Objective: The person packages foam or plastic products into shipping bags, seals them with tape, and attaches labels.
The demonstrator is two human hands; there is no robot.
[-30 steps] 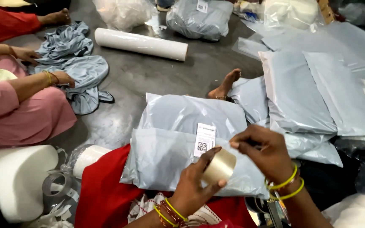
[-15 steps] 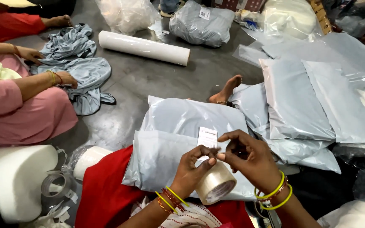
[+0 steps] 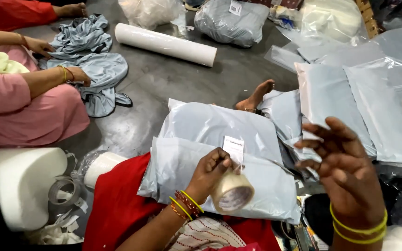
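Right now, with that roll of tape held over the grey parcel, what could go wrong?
The left hand alone holds the tape roll over the grey parcel; the right hand is lifted clear, so the tape might stick crooked or cover the white label. The parcel rests on the lap, on a second bag, and could slide.

Evenly and softly lit from overhead, with dull glare on the grey floor [image 3: 164, 88], faint shadows, motion-blurred right hand [image 3: 345, 172].

Yellow bangles [image 3: 358, 228]; red garment [image 3: 117, 209]
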